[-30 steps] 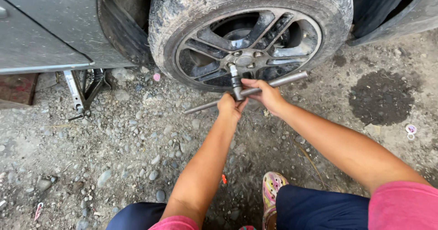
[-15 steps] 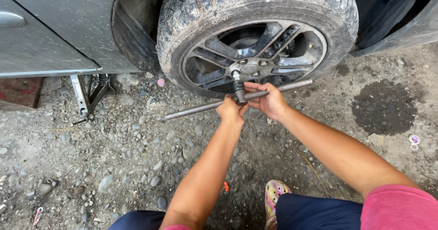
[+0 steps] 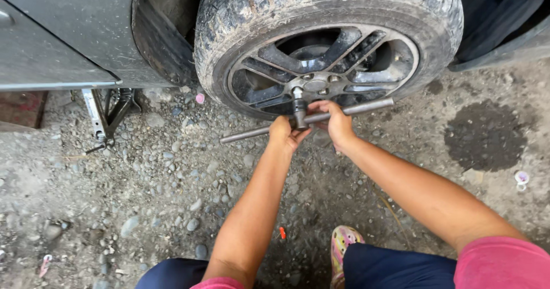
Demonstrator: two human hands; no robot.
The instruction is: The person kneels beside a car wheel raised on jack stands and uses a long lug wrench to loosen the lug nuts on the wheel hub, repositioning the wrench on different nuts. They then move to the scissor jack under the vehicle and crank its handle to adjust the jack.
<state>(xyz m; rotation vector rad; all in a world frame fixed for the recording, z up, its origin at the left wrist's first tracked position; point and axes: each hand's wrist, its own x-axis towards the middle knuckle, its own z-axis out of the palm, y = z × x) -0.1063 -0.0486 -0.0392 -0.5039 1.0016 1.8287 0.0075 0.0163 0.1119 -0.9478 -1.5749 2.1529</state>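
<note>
A muddy car wheel [image 3: 326, 42] with a dark spoked rim fills the top centre. A metal cross wrench [image 3: 366, 107] is seated on a lug at the hub, with its long bar running from lower left to upper right. My left hand [image 3: 285, 133] grips the bar just left of the wrench's centre. Just right of the centre, my right hand [image 3: 337, 123] is closed around the same bar. Both arms reach forward from the bottom of the view.
A scissor jack [image 3: 109, 114] stands under the grey car body [image 3: 63, 42] at the left. Gravel and small stones cover the ground, with a dark oil stain [image 3: 484, 135] at the right. My patterned shoe [image 3: 342, 244] rests below the wheel.
The view has moved closer and shifted right. Both hands stay on the wrench, and its bar has stayed at about the same slant.
</note>
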